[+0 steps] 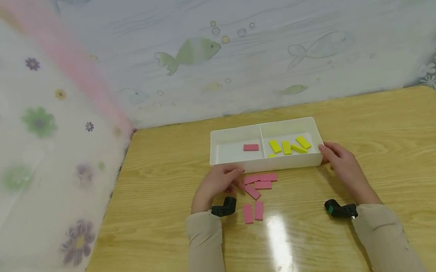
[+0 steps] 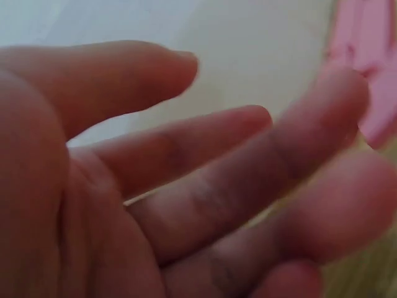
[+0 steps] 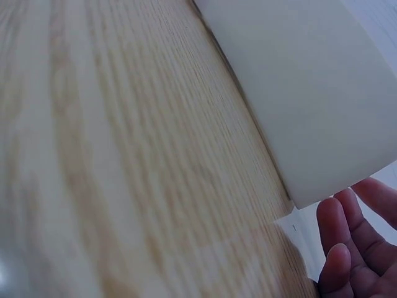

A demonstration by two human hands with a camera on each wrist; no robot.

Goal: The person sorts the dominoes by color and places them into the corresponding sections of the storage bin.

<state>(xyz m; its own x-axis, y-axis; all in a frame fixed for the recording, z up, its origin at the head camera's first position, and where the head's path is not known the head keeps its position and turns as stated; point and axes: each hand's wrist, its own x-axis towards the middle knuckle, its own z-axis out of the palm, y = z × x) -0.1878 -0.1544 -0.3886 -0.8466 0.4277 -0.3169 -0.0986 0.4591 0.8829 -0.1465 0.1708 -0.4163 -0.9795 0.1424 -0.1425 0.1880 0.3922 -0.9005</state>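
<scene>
Tray [image 1: 283, 163] stands on the worktop [image 1: 145, 182], behind pink tiles [image 1: 263, 185]; the left hand [image 1: 217, 183], loose, is beside them; the right hand [image 1: 345, 165] touches the tray's corner, where a careless push could shove it askew.

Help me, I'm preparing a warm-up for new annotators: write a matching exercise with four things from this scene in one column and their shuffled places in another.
Things
1. yellow pieces
2. lone pink piece
3. left hand
4. right hand

Places
A. at the right end of the box
B. in the left compartment
C. beside the pink pieces on the table
D. in the right compartment

Pairs: 1-D, 2-B, 3-C, 4-A
</scene>
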